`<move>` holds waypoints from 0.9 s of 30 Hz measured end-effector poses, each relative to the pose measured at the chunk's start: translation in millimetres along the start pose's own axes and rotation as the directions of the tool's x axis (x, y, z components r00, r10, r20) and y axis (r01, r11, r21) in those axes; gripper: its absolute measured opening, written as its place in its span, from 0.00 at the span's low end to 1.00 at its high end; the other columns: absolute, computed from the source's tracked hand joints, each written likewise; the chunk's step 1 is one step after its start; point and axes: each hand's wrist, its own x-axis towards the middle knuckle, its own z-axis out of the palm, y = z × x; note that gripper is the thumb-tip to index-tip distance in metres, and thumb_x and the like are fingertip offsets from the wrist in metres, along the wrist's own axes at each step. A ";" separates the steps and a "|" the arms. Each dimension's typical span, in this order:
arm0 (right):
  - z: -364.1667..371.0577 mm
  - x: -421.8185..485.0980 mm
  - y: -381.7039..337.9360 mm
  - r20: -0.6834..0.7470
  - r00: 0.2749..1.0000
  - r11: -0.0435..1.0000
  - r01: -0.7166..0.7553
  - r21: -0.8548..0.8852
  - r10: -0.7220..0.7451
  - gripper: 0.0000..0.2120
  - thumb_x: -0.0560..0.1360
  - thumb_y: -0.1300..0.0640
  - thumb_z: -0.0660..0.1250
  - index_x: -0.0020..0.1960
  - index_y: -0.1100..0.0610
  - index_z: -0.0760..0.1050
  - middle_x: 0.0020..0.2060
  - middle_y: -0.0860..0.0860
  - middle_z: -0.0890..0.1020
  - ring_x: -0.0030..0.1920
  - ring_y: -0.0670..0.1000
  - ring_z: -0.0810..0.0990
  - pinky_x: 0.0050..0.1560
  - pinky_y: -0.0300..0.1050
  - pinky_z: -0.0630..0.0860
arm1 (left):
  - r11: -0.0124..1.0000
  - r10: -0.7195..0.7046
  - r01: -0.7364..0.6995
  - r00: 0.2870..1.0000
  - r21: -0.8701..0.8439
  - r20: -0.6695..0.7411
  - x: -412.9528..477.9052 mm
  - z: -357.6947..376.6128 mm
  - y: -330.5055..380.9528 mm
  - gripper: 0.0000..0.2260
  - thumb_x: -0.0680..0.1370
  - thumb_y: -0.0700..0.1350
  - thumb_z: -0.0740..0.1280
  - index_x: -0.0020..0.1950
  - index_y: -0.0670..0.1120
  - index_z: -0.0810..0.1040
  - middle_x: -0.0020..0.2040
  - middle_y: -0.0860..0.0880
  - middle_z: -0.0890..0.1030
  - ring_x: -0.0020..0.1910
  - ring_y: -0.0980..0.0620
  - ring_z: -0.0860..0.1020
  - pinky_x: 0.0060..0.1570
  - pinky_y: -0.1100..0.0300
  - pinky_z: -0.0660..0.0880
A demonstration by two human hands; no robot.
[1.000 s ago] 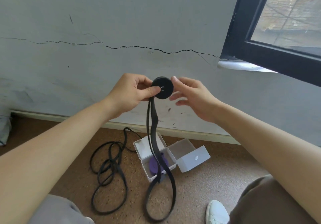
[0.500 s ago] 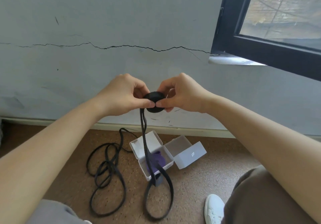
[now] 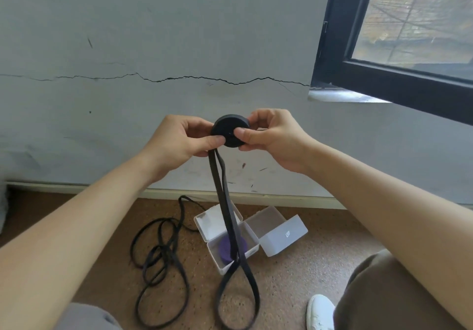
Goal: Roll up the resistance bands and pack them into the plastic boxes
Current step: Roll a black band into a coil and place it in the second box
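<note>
1. Black rubber wound into a tight disc: the rolled band sits right between the two hands.
2. The left hand pinches the disc's edge where the tail leaves. The right hand pinches the far side, thumb pressed on the face.
3. Below the hands, the unrolled tail hangs as a doubled strap, looping near the floor.
4. For a neat coil, the left thumb should likely brake the strap flat while the right hand turns the disc, with any twist smoothed out first.
5. Under the hands, an open plastic box holds a purple roll. A second box beside it looks empty, and a loose black band lies below the left hand.
</note>
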 end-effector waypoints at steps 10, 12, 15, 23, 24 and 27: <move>3.5 2.3 7.4 0.083 0.997 0.926 -0.038 0.376 0.007 0.03 0.76 0.67 0.70 0.47 0.62 0.76 0.51 0.62 0.82 0.50 0.57 0.85 0.48 0.42 0.83 | 0.972 -0.027 0.009 0.997 -0.236 -0.074 0.2 4.8 6.5 0.09 0.73 0.40 0.76 0.52 0.46 0.85 0.46 0.51 0.87 0.46 0.56 0.85 0.46 0.63 0.80; 9.3 2.1 8.8 0.123 0.992 0.857 -0.099 0.505 0.042 0.05 0.74 0.66 0.70 0.47 0.61 0.76 0.52 0.60 0.83 0.51 0.56 0.85 0.48 0.42 0.83 | 0.971 -0.015 -0.010 0.995 -0.240 -0.103 -0.8 5.1 5.8 0.09 0.73 0.42 0.76 0.52 0.48 0.85 0.46 0.53 0.87 0.48 0.55 0.85 0.48 0.62 0.80; 17.5 3.2 13.1 0.173 0.980 0.771 -0.183 0.609 0.096 0.04 0.75 0.67 0.69 0.48 0.61 0.76 0.53 0.60 0.83 0.55 0.56 0.84 0.48 0.41 0.83 | 0.971 0.013 -0.043 0.992 -0.235 -0.126 -0.6 3.9 3.0 0.09 0.75 0.44 0.75 0.55 0.47 0.84 0.48 0.52 0.87 0.50 0.53 0.85 0.52 0.59 0.81; -0.5 9.2 32.9 0.161 0.984 0.918 0.000 -0.397 0.070 0.13 0.73 0.60 0.77 0.56 0.59 0.82 0.47 0.51 0.87 0.43 0.48 0.85 0.44 0.40 0.81 | 0.957 0.124 -0.115 0.992 0.265 -0.017 -1.0 -0.9 -10.1 0.11 0.73 0.42 0.78 0.55 0.45 0.86 0.46 0.50 0.88 0.46 0.50 0.86 0.53 0.51 0.83; -1.0 10.4 35.7 0.191 0.982 0.782 0.122 -0.612 -0.004 0.13 0.72 0.57 0.78 0.56 0.56 0.84 0.45 0.47 0.86 0.41 0.45 0.84 0.42 0.36 0.79 | 0.918 0.131 -0.134 0.991 0.374 0.034 -1.4 0.0 -10.9 0.11 0.73 0.43 0.78 0.54 0.47 0.87 0.45 0.51 0.87 0.46 0.51 0.85 0.53 0.50 0.82; 3.4 10.1 35.3 0.273 0.958 0.667 0.257 -0.699 -0.083 0.16 0.71 0.54 0.80 0.57 0.53 0.83 0.45 0.42 0.84 0.40 0.45 0.82 0.42 0.33 0.78 | 0.805 0.108 -0.176 0.982 0.567 0.152 -2.4 1.2 -8.9 0.10 0.72 0.49 0.77 0.53 0.51 0.87 0.44 0.52 0.87 0.44 0.51 0.83 0.49 0.49 0.80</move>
